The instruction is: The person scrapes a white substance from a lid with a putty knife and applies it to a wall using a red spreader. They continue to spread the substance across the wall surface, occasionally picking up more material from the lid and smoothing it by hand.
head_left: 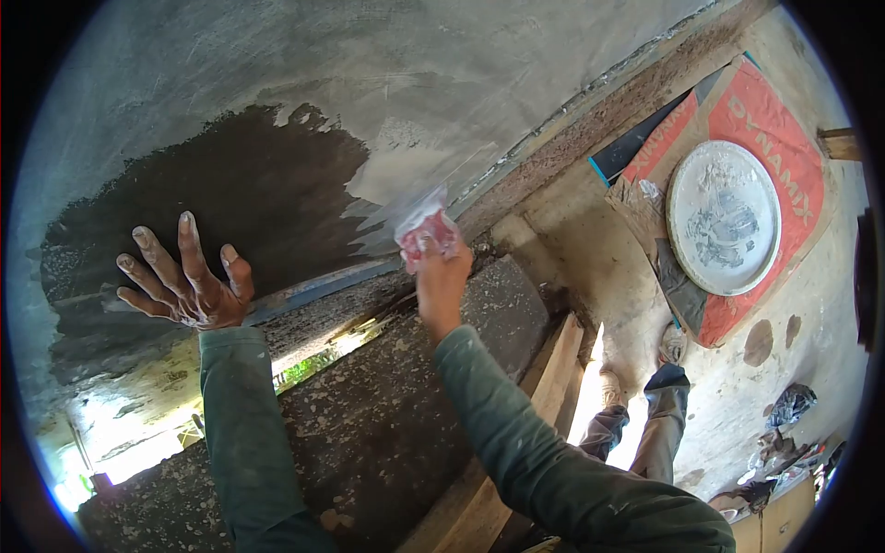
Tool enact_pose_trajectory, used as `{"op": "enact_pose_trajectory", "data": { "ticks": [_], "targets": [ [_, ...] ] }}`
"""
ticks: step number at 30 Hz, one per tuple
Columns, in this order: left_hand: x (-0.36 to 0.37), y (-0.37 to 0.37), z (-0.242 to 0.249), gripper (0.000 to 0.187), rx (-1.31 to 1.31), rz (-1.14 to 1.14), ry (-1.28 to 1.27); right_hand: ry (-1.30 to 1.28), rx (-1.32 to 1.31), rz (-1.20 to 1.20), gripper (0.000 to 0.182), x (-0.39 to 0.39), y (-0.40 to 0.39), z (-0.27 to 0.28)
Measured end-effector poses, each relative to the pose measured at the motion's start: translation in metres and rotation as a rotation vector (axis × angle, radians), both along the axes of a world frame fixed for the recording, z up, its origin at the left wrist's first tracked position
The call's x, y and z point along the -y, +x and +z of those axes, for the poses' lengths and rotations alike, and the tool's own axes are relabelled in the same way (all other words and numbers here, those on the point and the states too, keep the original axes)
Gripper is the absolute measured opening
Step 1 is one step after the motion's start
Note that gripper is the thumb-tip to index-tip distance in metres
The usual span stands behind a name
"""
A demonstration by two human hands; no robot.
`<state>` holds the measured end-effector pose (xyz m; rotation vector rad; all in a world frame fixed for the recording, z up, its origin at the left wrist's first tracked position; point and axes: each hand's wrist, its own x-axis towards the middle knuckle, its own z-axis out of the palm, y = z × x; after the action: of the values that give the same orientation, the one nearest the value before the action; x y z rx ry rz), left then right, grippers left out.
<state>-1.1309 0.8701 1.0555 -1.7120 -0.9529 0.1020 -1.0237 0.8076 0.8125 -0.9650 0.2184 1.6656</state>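
My left hand [189,286] is spread flat, fingers apart, against a dark wet-looking patch [249,184] on the grey plastered wall. My right hand [442,276] is closed round a pink-red piece smeared with white paste [427,229], whose exact kind I cannot make out. The piece meets the wall at the right end of the dark patch, beside a lighter smear [401,161]. Below it, a straight edge [323,288] borders the wall.
A round white tray [767,263] smeared with grey-white paste rests on a red DYNAMIX sack [747,111] on the floor. Under my arms lie a speckled dark slab [369,424] and a wooden beam [553,369]. My feet [613,387] stand on the concrete floor. Scraps lie lower right.
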Motion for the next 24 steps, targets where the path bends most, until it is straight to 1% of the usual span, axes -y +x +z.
{"op": "enact_pose_trajectory", "data": {
  "ticks": [2, 4, 5, 7, 8, 10, 12, 14, 16, 17, 20, 22, 24],
  "targets": [
    [0.004, 0.001, -0.001, 0.052, 0.006, 0.001, -0.005, 0.08, 0.022, -0.118, 0.031, -0.001, 0.003, 0.049],
    [0.003, 0.002, -0.001, 0.051, 0.015, 0.023, -0.005, 0.256, 0.401, 0.094, 0.035, 0.007, 0.0, 0.079],
    [0.004, 0.003, -0.002, 0.051, 0.019, 0.019, -0.006, 0.254, 0.405, 0.091, 0.035, 0.012, 0.002, 0.09],
    [0.004, 0.003, 0.0, 0.05, 0.012, 0.022, -0.015, 0.461, 0.445, 0.054, 0.037, 0.021, 0.007, 0.11],
    [0.003, 0.003, 0.001, 0.05, 0.011, 0.015, -0.007, 0.467, 0.446, 0.045, 0.037, 0.025, 0.008, 0.105],
    [0.002, 0.001, 0.0, 0.05, 0.021, -0.004, -0.022, 0.49, 0.427, 0.117, 0.035, 0.038, 0.014, 0.069],
    [0.003, 0.001, -0.001, 0.05, 0.029, 0.012, -0.016, 0.188, 0.408, 0.126, 0.034, 0.032, 0.025, 0.019],
    [0.004, 0.002, -0.001, 0.05, 0.031, 0.022, -0.018, 0.038, 0.161, -0.078, 0.033, 0.014, 0.033, -0.034],
    [0.004, 0.001, -0.001, 0.05, 0.034, 0.025, -0.019, 0.035, 0.22, -0.031, 0.034, -0.01, 0.043, -0.07],
    [0.004, 0.0, -0.001, 0.05, 0.033, 0.028, -0.017, 0.037, 0.219, -0.029, 0.034, -0.02, 0.045, -0.068],
    [0.004, -0.002, -0.001, 0.05, 0.044, 0.005, -0.018, 0.09, 0.277, 0.03, 0.035, -0.04, 0.062, -0.028],
    [0.003, -0.002, -0.001, 0.049, 0.041, 0.006, -0.025, 0.223, 0.369, -0.188, 0.029, -0.04, 0.056, 0.022],
    [0.003, -0.002, -0.001, 0.049, 0.04, 0.005, -0.027, 0.341, 0.665, -0.122, 0.032, -0.037, 0.05, 0.061]
  ]
}}
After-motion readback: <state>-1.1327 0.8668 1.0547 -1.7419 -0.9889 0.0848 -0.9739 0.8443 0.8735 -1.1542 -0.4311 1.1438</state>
